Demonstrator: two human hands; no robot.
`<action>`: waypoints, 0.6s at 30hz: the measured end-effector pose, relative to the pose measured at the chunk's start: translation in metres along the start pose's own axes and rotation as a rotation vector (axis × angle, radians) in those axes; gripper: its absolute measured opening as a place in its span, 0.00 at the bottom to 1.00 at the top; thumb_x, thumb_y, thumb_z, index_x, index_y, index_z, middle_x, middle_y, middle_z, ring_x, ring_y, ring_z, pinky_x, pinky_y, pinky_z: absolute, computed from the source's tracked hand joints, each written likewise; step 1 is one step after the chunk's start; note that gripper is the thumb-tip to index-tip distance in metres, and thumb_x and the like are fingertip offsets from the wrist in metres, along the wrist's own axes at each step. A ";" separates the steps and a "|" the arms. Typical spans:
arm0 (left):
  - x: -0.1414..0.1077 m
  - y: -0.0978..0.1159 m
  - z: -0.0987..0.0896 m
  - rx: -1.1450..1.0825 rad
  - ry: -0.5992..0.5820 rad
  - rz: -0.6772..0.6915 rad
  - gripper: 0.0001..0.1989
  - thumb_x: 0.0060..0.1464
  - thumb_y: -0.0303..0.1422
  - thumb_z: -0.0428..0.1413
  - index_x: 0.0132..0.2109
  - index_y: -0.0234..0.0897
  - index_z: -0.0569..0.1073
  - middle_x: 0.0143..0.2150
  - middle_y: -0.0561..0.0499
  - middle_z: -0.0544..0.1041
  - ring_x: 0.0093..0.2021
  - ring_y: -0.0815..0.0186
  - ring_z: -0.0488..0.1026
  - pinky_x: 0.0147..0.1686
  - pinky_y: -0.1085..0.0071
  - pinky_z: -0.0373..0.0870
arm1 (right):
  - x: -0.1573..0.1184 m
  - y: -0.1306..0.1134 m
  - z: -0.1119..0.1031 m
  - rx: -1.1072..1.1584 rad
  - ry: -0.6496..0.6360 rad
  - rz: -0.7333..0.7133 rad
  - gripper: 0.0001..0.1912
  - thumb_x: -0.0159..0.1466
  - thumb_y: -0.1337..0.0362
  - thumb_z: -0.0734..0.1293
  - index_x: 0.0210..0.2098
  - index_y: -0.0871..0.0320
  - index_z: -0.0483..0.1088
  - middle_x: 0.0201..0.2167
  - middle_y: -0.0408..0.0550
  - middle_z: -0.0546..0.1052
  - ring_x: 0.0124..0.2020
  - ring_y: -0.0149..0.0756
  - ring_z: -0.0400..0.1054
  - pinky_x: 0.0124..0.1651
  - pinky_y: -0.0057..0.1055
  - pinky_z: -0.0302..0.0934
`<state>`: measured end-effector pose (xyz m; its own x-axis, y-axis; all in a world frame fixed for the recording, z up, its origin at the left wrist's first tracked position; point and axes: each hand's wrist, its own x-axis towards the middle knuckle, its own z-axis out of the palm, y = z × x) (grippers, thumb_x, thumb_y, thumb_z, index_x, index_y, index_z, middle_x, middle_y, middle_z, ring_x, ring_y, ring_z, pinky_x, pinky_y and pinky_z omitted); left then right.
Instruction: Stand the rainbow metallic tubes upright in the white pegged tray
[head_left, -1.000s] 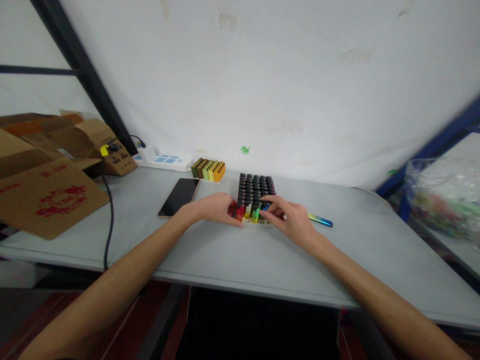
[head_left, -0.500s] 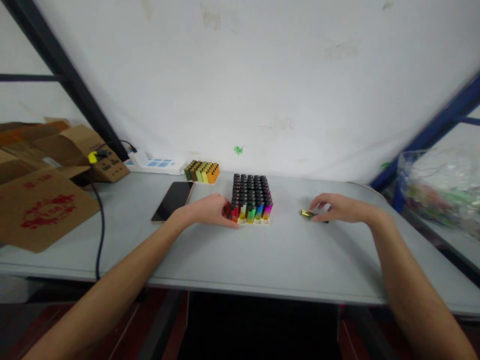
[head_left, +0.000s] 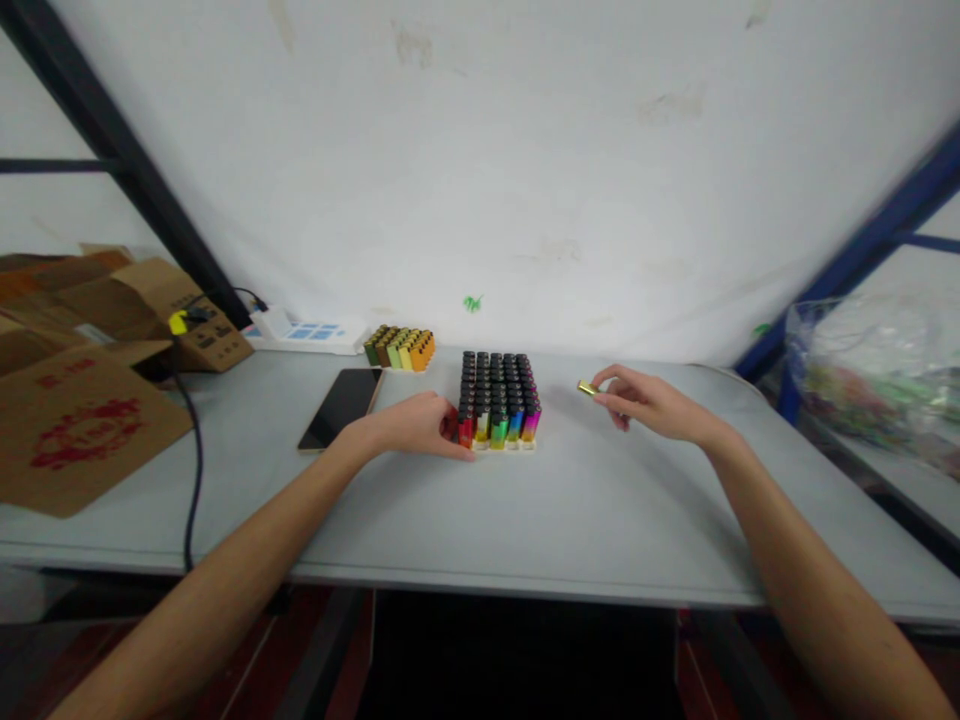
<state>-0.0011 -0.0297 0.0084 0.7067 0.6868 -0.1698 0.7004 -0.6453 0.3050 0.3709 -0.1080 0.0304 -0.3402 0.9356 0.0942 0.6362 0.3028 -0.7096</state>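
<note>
A block of upright lighters [head_left: 500, 400] with black tops and coloured bodies stands in rows in a pale tray at the middle of the table. My left hand [head_left: 424, 425] is curved against the left side of this block, with its thumb at the front left corner beside the red lighter; some fingers are hidden behind. To the right of the block, my right hand [head_left: 637, 400] pinches a gold lighter [head_left: 588, 387] between thumb and fingers, held above the table.
A smaller group of yellow, green and orange lighters [head_left: 400, 347] sits at the back left, near a phone [head_left: 341, 408] and a white power strip [head_left: 315, 337]. Cardboard boxes [head_left: 90, 420] and a black cable [head_left: 198, 450] are at the left, a clear plastic bag [head_left: 870, 380] at the right.
My right hand has lifted the gold lighter off the table and moved it left, toward the block. My left hand has stayed beside the block. The view has shifted slightly.
</note>
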 end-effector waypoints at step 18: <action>0.001 0.001 0.000 -0.048 0.004 0.027 0.25 0.45 0.58 0.60 0.27 0.38 0.75 0.22 0.54 0.75 0.23 0.67 0.70 0.24 0.71 0.59 | 0.002 -0.068 0.092 0.676 -0.310 -0.199 0.18 0.69 0.50 0.64 0.43 0.61 0.70 0.39 0.50 0.75 0.41 0.35 0.71 0.46 0.34 0.67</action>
<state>-0.0001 -0.0300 0.0084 0.7248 0.6709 -0.1567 0.6753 -0.6468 0.3545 0.2628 -0.1439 0.0146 -0.6457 0.7515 0.1355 0.0147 0.1897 -0.9817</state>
